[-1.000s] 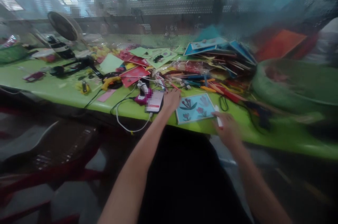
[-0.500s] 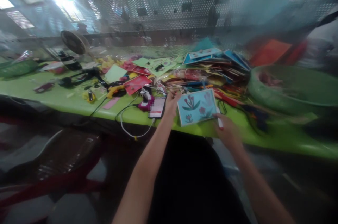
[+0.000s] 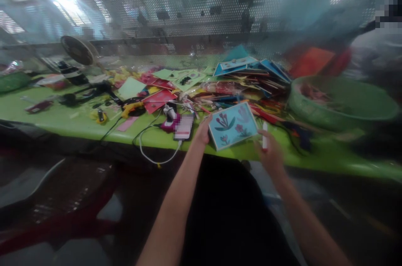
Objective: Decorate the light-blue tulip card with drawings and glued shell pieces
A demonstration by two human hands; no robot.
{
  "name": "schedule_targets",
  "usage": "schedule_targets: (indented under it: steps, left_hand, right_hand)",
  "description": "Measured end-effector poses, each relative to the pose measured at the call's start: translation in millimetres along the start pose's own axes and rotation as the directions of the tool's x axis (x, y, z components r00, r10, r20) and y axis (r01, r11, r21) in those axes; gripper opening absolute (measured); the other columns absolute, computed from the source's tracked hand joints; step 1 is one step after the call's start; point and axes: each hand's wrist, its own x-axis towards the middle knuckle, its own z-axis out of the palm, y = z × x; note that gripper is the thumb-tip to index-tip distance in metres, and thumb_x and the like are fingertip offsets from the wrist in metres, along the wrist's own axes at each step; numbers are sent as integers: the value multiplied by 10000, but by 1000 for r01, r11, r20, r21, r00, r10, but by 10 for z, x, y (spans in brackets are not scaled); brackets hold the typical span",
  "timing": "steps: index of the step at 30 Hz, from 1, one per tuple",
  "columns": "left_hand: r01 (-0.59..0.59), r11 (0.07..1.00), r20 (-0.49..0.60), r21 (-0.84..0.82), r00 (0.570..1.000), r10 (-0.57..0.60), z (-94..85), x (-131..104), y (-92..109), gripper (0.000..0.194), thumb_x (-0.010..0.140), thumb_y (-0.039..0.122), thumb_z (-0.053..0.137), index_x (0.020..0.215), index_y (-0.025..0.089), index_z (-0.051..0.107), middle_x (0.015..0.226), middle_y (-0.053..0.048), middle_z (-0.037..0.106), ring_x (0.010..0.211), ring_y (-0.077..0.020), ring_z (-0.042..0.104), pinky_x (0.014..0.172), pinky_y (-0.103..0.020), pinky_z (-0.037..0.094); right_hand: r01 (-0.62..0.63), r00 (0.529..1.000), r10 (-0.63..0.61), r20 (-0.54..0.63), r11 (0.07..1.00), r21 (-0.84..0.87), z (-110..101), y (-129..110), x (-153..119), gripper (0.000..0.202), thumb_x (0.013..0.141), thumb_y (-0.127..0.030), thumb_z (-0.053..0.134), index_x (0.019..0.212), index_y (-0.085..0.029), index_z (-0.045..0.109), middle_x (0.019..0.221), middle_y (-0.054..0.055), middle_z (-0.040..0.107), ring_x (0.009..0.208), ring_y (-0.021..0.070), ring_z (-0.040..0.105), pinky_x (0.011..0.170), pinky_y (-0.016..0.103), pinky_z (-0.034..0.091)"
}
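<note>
A light-blue picture card point(image 3: 233, 125) with a pale border and dark pink flowers with green leaves is held up, tilted, at the table's front edge. My left hand point(image 3: 204, 130) is closed on its left edge. Close to the card's right edge, my right hand point(image 3: 270, 149) is closed around a slim white stick-like tool point(image 3: 265, 135) with a reddish lower end; its exact kind is unclear. The right hand is somewhat blurred. Just left of my left hand lies a phone point(image 3: 184, 127) with a white cable plugged in.
The green table point(image 3: 150, 137) carries piled coloured cards point(image 3: 251, 74), red cards point(image 3: 159, 101) and a yellow glue gun point(image 3: 131, 109). A green basin point(image 3: 339, 107) stands at right, a fan point(image 3: 79, 50) at back left. A chair point(image 3: 69, 190) is at lower left; a person point(image 3: 377, 54) is at far right.
My left hand has shifted from the card's upper left corner down its left edge. The card has tilted slightly. My right hand still has the white tool, now more upright and slightly apart from the card.
</note>
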Motion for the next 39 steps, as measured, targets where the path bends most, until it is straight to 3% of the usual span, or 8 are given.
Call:
schedule_targets:
  steps: [5,10,14,20,25,30,39]
  left_hand:
    - [9,1000,97,11,995,-10,-36,16,-9,582,792,482,840,1238,126,724,1162,-148,799,1110,-334,754,1031,-480,572]
    - [35,998,53,43,998,-38,-65,27,-42,537,765,498,856,1134,121,755,1047,-138,820,991,-321,782,977,-475,595]
    - [58,996,50,65,997,-62,-50,0,-30,484,781,496,845,1081,125,767,988,-127,824,921,-304,788,938,-462,610]
    - [103,994,82,23,991,-104,15,-43,11,464,834,561,781,1013,134,745,945,-136,821,978,-338,786,979,-522,597]
    - [111,994,77,12,991,-112,45,-55,8,424,863,544,753,1032,155,759,944,-126,824,1021,-361,778,1004,-551,586]
    - [65,997,80,40,994,-68,67,-82,15,389,894,502,730,1042,145,780,986,-116,825,955,-313,790,984,-489,605]
    - [89,996,83,27,992,-91,70,-91,29,507,850,559,761,1133,139,760,1058,-154,815,1009,-345,776,1008,-549,580]
  right_hand:
    - [-118,980,135,-146,986,118,-50,-17,53,378,942,-412,626,1263,-212,637,1210,121,718,1056,282,680,962,471,521]
    - [-183,968,212,-133,962,203,-44,-11,82,358,918,-413,639,1217,-215,650,1186,106,722,1093,276,666,987,461,501]
    - [-195,964,227,-137,957,214,-36,-3,86,357,874,-371,664,1188,-203,654,1092,102,739,995,264,686,926,440,525]
    - [-208,962,240,-133,954,215,-44,17,84,375,825,-330,682,1178,-208,656,1034,80,740,877,235,690,870,419,544]
    - [-201,963,230,-139,960,196,-62,17,83,353,821,-338,687,1150,-212,668,1015,78,735,903,243,688,864,411,542]
    - [-200,966,224,-132,964,174,-67,14,80,348,820,-333,684,1146,-213,671,986,67,735,866,237,693,852,407,546]
    - [-197,967,220,-131,966,167,-77,-4,82,351,813,-327,679,1143,-206,675,1005,78,738,883,241,689,859,414,546]
